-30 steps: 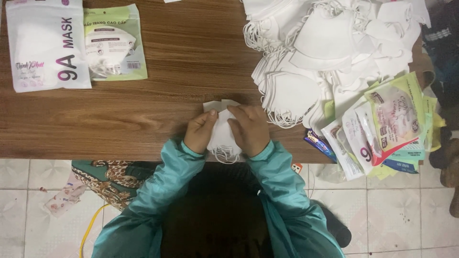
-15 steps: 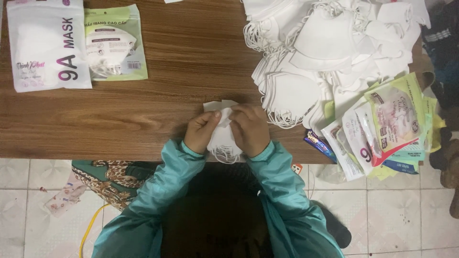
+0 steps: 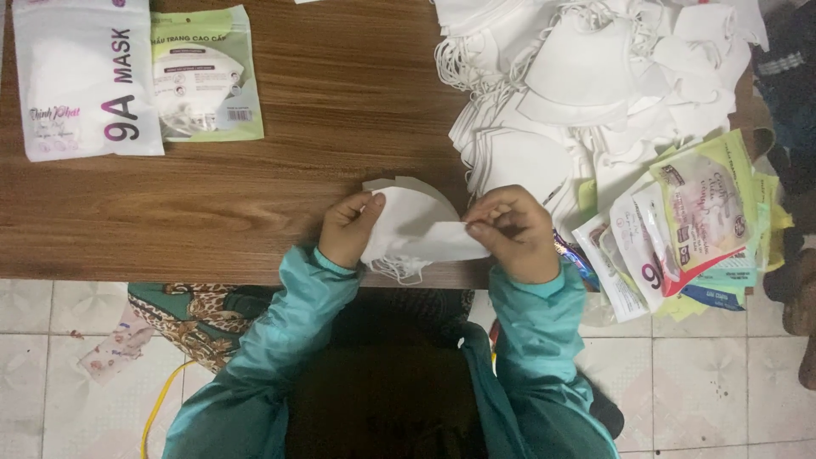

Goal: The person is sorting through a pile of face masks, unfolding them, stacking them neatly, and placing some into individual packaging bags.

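A small stack of folded white face masks (image 3: 412, 223) lies at the near edge of the wooden table (image 3: 255, 204), its ear loops hanging over the edge. My left hand (image 3: 348, 228) pinches the stack's left side. My right hand (image 3: 512, 232) grips the right end of the top mask and holds it pulled out to the right. Both arms wear teal sleeves.
A large heap of loose white masks (image 3: 586, 76) fills the table's far right. Empty printed pouches (image 3: 680, 229) are piled at the right edge. Two packed mask pouches, one white (image 3: 85, 81) and one green (image 3: 206, 76), lie far left. Tiled floor lies below.
My hands were close together over the stack; now they have spread apart, the right hand drawing a mask's end out to the right.
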